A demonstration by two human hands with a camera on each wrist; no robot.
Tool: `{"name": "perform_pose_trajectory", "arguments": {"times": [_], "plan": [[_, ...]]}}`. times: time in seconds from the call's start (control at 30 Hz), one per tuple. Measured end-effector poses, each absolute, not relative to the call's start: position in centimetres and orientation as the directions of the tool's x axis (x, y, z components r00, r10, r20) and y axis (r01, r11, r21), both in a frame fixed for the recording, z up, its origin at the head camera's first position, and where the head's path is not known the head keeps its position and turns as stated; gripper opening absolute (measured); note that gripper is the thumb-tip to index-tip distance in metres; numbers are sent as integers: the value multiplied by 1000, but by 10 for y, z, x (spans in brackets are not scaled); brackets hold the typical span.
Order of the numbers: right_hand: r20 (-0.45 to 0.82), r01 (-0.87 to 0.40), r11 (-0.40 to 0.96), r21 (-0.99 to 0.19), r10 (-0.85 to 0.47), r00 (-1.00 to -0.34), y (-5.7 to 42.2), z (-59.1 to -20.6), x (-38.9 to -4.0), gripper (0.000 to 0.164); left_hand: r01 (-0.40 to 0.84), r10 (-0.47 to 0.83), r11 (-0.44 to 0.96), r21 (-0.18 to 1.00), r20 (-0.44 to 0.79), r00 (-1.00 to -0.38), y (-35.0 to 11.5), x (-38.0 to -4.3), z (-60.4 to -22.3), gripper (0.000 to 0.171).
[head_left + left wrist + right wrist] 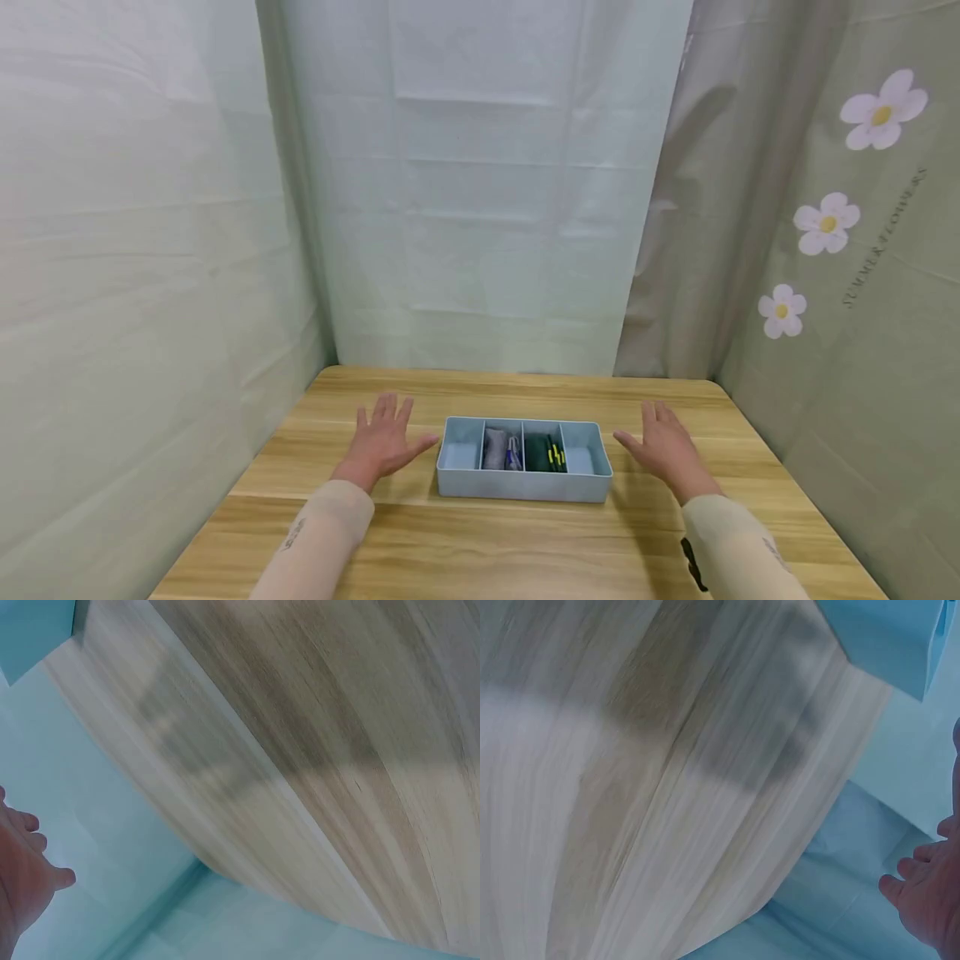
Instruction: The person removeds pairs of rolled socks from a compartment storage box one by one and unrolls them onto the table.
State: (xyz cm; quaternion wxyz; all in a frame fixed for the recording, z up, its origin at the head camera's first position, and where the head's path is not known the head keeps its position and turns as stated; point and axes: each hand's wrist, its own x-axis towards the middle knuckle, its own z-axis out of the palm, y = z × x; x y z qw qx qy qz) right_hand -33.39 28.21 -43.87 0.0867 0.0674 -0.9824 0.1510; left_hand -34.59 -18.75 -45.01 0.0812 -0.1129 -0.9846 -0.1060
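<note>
A light blue divided box (525,486) stands on the wooden table between my two hands. Its second compartment from the left holds a grey rolled cloth-like item (495,448) and a bundled cord-like item (513,454) with some blue. In the third lie a dark green item (536,452) and thin dark pieces with yellow marks (556,455). The two outer compartments show bare bottoms. My left hand (385,443) is spread, left of the box, its thumb near the box's side. To the right, my right hand (662,446) is likewise spread and holds nothing.
The wooden table (480,550) ends at a back edge near a hanging pale curtain (480,208). Pale sheets close in both sides; the right sheet (862,350) bears printed flowers. The box's corner (900,645) shows in the right wrist view.
</note>
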Motion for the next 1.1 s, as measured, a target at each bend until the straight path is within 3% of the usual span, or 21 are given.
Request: {"name": "perform_pose_trajectory", "arguments": {"times": [0.23, 1.1], "plan": [[168, -153, 935, -321, -102, -980, 268, -435, -337, 87, 275, 227, 933, 231, 214, -950, -183, -351, -458, 95], [218, -172, 877, -449, -79, -973, 221, -435, -343, 72, 286, 262, 880, 378, 115, -958, -157, -339, -467, 99]]}}
